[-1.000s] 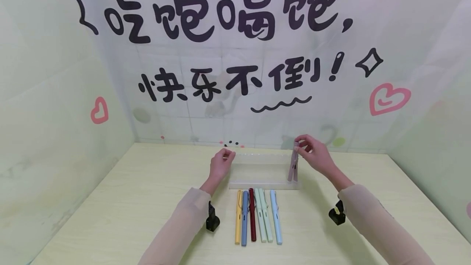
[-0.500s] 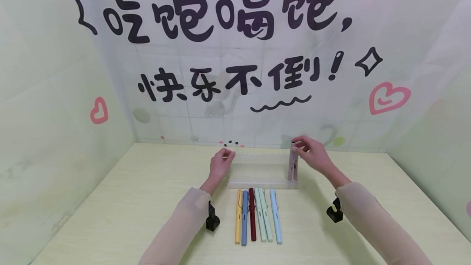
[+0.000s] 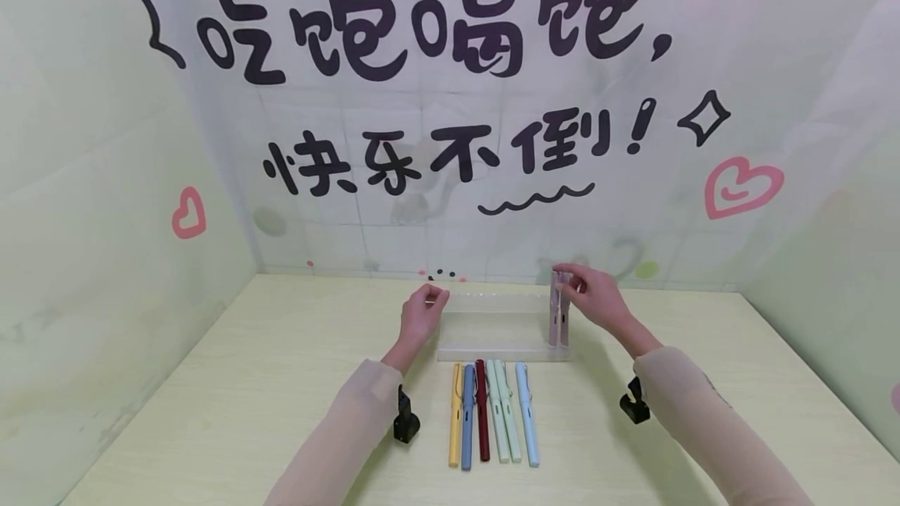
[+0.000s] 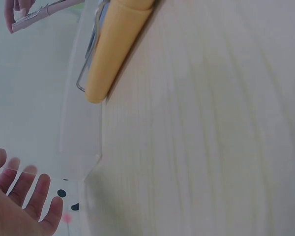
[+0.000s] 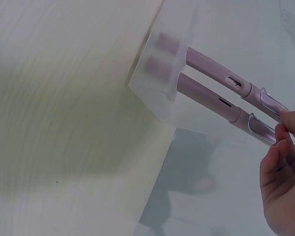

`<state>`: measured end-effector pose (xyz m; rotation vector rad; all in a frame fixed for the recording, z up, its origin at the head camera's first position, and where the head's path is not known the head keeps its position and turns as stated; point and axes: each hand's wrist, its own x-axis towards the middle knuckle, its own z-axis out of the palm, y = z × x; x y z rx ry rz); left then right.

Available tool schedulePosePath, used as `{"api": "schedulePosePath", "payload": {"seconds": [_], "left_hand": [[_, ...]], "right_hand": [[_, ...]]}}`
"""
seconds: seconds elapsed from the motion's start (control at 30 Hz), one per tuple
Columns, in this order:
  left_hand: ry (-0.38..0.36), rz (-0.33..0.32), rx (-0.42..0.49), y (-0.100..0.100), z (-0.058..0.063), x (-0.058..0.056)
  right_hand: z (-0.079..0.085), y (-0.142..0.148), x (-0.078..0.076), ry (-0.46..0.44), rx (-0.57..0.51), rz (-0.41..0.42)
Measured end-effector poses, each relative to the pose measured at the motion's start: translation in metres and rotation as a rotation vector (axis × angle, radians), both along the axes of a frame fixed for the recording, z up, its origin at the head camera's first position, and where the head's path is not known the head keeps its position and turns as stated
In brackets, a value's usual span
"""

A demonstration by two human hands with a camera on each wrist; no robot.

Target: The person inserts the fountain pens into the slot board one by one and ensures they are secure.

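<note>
Our left hand holds the left end of a clear rack. In front of the rack, on the table, we have a yellow pen, a blue pen, a red pen, two green pens and a light-blue pen. Our right hand pinches the tops of two pink pens standing in the rack's right end.

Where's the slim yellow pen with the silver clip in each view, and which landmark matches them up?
Head: the slim yellow pen lies lower centre, leftmost in the row of multicoloured pens.
Left wrist: the slim yellow pen slants in from the top edge, left of centre.
Right wrist: not in it.
Shared landmark: the clear plastic rack, below centre, at left and at upper middle respectively.
</note>
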<state>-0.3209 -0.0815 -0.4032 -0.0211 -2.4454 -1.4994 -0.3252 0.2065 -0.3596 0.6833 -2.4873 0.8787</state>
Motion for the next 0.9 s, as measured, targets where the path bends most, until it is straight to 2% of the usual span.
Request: {"api": "schedulePosePath", "payload": {"seconds": [0.37, 0.9], "left_hand": [[-0.012, 0.004, 0.008, 0.0001, -0.0016, -0.0003], [-0.011, 0.006, 0.014, 0.0009, -0.0001, 0.0]], "right_hand": [[-0.007, 0.0007, -0.0057, -0.003, 0.055, -0.032], [-0.0055, -0.0026, -0.0048, -0.049, 0.04, -0.042]]}}
